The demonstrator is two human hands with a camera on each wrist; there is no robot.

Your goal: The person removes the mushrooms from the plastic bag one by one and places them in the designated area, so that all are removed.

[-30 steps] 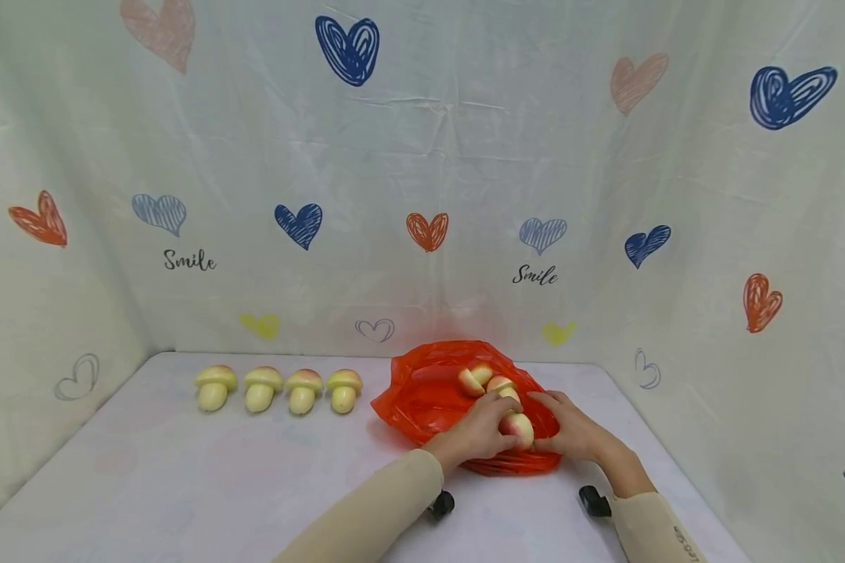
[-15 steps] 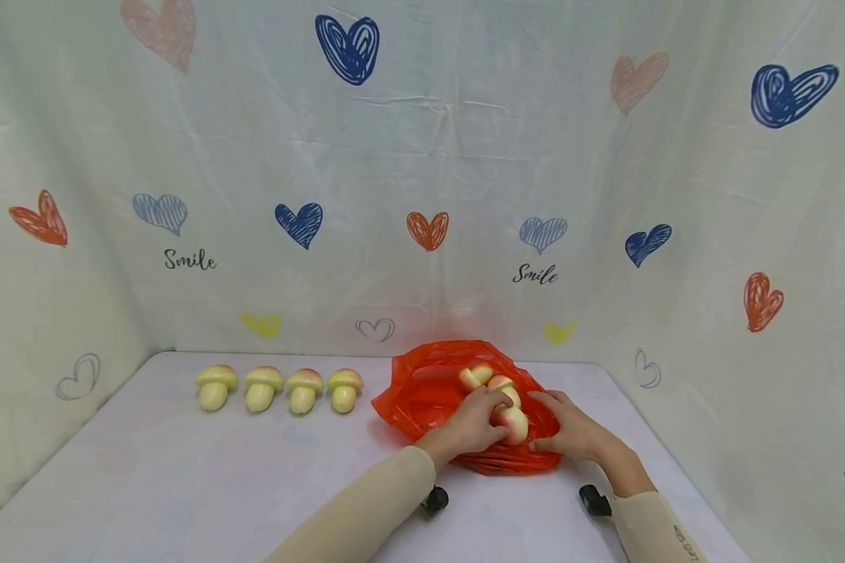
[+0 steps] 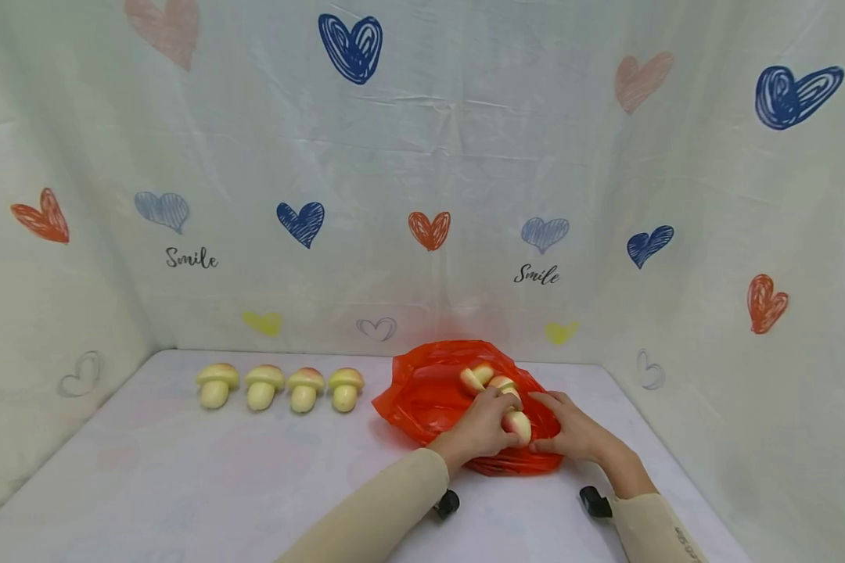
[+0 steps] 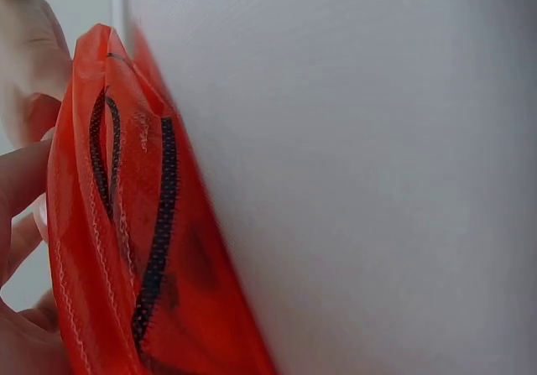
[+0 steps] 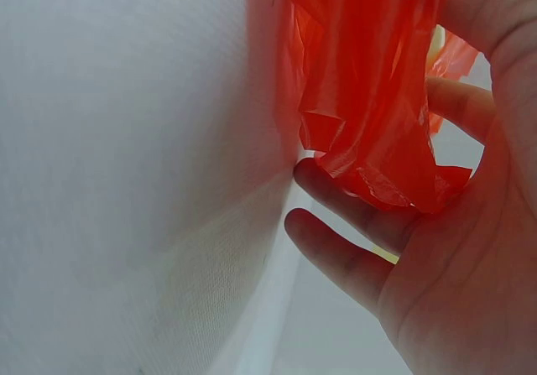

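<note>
A red plastic bag [image 3: 422, 391] lies with its mouth facing me, right of the table's middle. My left hand [image 3: 480, 426] reaches into it and grips a yellow-pink mushroom [image 3: 517, 428] between thumb and fingers. Behind it, inside the bag, lie two more such mushrooms, the far one [image 3: 475, 378] tipped over and the nearer one [image 3: 505, 385] partly covered by my fingers. At the bag's right rim is my right hand [image 3: 570, 428], its fingers spread. The right wrist view shows the red plastic [image 5: 361, 98] against those fingers. In the left wrist view the bag's folded side [image 4: 126, 224] hides the mushroom.
Several mushrooms, among them the leftmost [image 3: 216, 385] and the rightmost [image 3: 345, 389], stand in a row at the table's back left. A white curtain [image 3: 366, 156] printed with hearts encloses the white table [image 3: 183, 469].
My left hand shifted slightly left with the mushroom, then back right and a little toward me. The right hand has hardly moved. The row of mushrooms is unchanged.
</note>
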